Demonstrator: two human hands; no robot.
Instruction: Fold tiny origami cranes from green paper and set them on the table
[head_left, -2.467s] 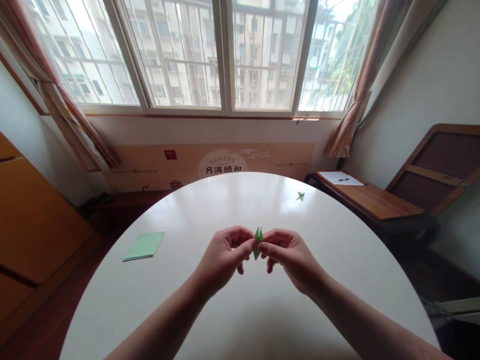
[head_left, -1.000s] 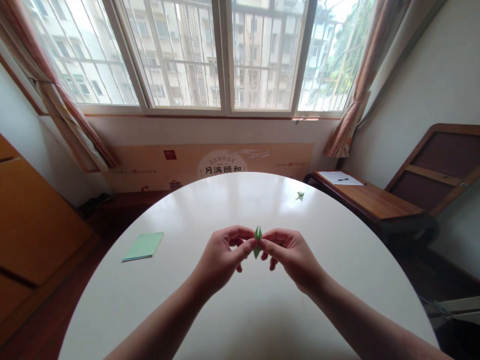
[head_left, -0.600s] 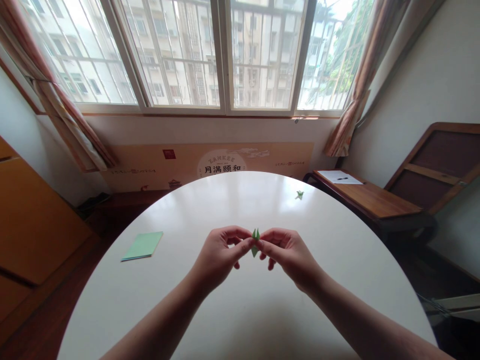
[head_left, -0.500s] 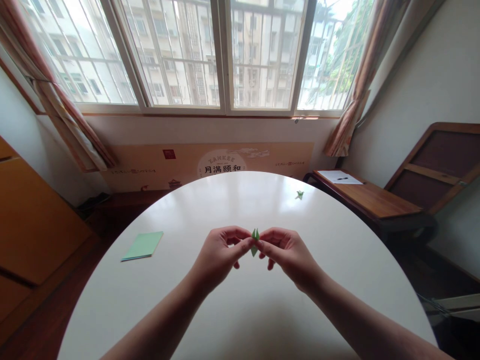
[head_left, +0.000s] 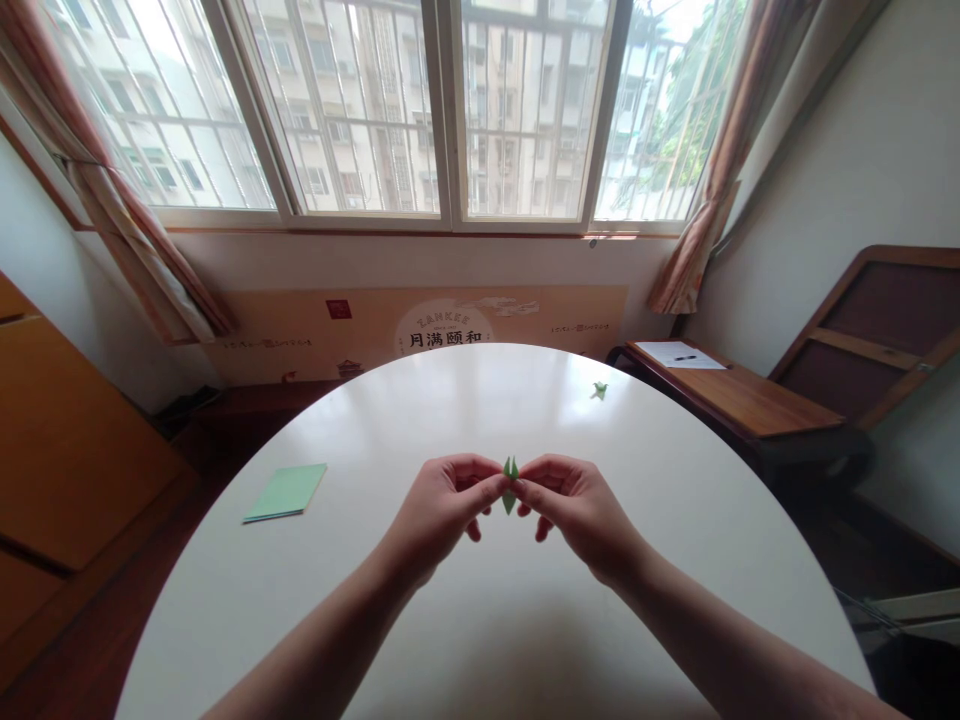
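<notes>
Green folded paper with two upward points (head_left: 509, 503) is pinched by both the left hand (head_left: 442, 505) and the right hand (head_left: 576, 502), above the white round glossy surface (head_left: 495, 640). At left lies a square pale-green paper stack (head_left: 286, 492); at far right, a small green paper figure (head_left: 599, 390).

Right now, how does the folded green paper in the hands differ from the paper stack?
The folded paper is small and pointed; the paper stack is larger, flat and four-sided. The left hand and right hand pinch the folded paper; the paper stack lies on the table. Both show green.
</notes>
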